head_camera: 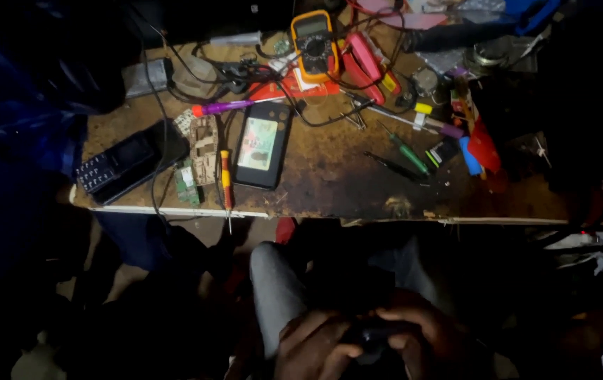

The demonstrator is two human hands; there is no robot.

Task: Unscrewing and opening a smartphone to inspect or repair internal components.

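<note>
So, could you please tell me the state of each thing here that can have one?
Left hand: closed on a small dark object.
Right hand: closed on the same object.
Multimeter: lying face up.
Phone: flat, back up.
Keypad phone: screen dark.

**Table layout, near to far**

Keypad phone [115,167] at table [329,176] left end; circuit boards [199,151] just right of it, then screwdriver [226,181], then smartphone [262,144]. Multimeter [314,43] behind, at far edge. Green-handled driver [405,150] right of centre. Both hands [357,341] below the near edge, w/ a small dark object [370,336] btwn them.
</note>
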